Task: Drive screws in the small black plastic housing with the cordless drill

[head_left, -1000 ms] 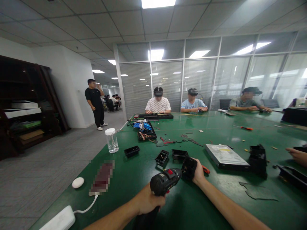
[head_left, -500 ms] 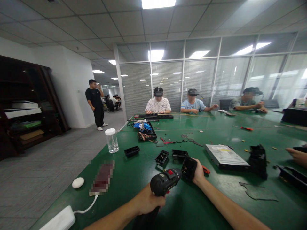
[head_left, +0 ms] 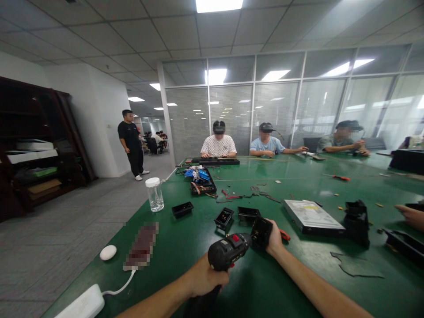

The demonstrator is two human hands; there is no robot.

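Note:
My left hand [head_left: 208, 277] is wrapped round the handle of a black cordless drill [head_left: 228, 251] with red switches. The drill points right and away from me, its tip meeting a small black plastic housing [head_left: 261, 230]. That housing is gripped at its right side by my right hand [head_left: 274, 238], its open face tilted toward the drill; the contact point inside is too dark to make out. Just beyond lie similar black housings, one upright [head_left: 224, 220] and another [head_left: 248, 214] beside it. An orange-handled tool [head_left: 284, 235] shows partly behind my right hand.
On the green table [head_left: 159, 247] stand a clear jar [head_left: 154, 196], a phone [head_left: 141, 247] on a white cable, a white round case [head_left: 107, 252], a black housing [head_left: 182, 209], a disc drive [head_left: 313, 215] and a tray of parts [head_left: 202, 180]. Several co-workers sit across; another person's hand [head_left: 410, 216] is at right.
My hands, the drill and the housing stay almost where they were. Across the table, a co-worker's hand has come down to the tabletop, and the standing person's raised hand is lowered.

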